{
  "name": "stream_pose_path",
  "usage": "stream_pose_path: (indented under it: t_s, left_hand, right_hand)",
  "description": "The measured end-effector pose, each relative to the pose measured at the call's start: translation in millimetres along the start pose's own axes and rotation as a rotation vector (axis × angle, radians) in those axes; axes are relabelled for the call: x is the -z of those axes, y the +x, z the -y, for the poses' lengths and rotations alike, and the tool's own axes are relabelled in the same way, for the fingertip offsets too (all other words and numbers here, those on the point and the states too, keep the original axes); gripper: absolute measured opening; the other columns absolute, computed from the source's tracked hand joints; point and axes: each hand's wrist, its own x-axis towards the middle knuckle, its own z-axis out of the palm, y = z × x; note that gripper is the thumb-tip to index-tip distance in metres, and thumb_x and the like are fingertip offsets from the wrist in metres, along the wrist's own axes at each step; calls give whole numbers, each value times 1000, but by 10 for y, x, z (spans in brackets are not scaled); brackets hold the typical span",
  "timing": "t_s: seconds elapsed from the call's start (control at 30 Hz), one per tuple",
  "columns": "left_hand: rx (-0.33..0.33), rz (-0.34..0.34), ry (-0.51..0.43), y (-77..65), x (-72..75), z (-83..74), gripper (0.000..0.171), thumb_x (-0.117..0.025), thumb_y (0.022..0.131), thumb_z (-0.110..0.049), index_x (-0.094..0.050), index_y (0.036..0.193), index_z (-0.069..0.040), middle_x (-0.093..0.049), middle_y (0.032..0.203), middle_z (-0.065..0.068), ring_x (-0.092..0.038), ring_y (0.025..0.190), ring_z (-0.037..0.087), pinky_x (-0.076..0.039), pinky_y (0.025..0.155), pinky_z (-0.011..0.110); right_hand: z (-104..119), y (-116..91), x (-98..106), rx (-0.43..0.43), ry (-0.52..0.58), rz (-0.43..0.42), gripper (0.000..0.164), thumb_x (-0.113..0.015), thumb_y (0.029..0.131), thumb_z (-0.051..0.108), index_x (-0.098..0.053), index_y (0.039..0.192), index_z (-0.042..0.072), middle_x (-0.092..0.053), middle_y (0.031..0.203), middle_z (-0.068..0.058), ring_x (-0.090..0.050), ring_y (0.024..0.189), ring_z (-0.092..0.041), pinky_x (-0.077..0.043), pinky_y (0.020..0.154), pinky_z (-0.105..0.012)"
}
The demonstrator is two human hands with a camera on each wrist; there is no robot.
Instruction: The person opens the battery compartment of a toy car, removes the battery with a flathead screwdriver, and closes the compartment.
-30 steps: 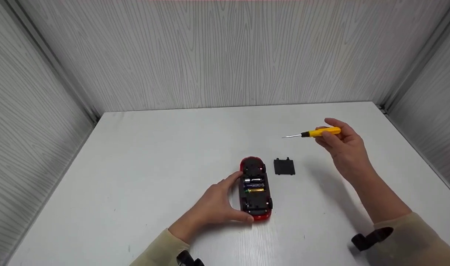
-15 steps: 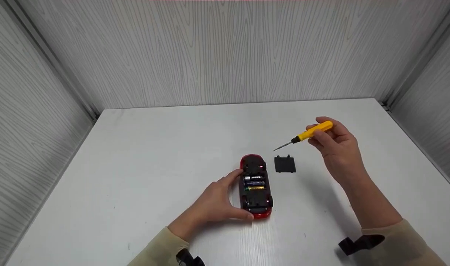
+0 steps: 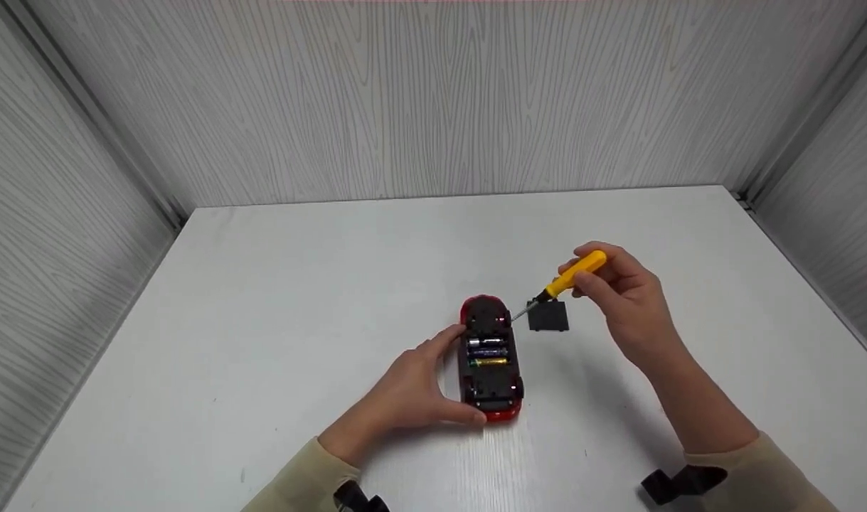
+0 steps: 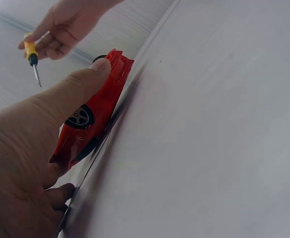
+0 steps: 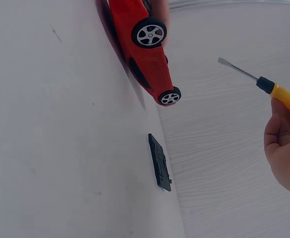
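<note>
A red toy car lies upside down on the white table, its black underside facing up. Three batteries sit side by side in its uncovered compartment. My left hand grips the car lengthwise from the left, thumb at the near end and fingers along the far left side. In my right hand is a yellow-handled flat-blade screwdriver, pinched by the handle. Its blade slants down and left toward the car's far right wheel in the head view; the right wrist view shows the tip raised off the car.
The black battery cover lies flat on the table just right of the car, partly under the screwdriver in the head view. Pale wood-grain panels rise behind and on both sides of the table.
My right hand has brought the screwdriver left and closer to the car, and the blade has turned from nearly level to slanting downward. My left hand and the car stay nearly still.
</note>
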Motion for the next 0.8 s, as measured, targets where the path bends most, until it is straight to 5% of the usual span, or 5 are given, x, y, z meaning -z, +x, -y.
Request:
stream_pose_path:
  t_s: [0.33,0.8]
  left_hand:
    - [4,5,-4,4,-3,-15,127,-98,61,-64,-36,166,-27,-48,161,0,-44,148,21,-35,122,45]
    - [4,0,-16,0,-1,-6,128,-98,61,-64,-36,166,-28,-48,162,0,-43,149,19,-35,122,44]
  right_hand:
    - [-35,-63,-135,86,-116,164,23,-63,106,2,-67,129,5,-73,116,-10,-70,108,-29,-58,97,-31]
    - [-114,-76,-196,132,-295,247,28,-64,106,5,-65,132,14,-76,116,2,-72,106,-19,-57,95,-24]
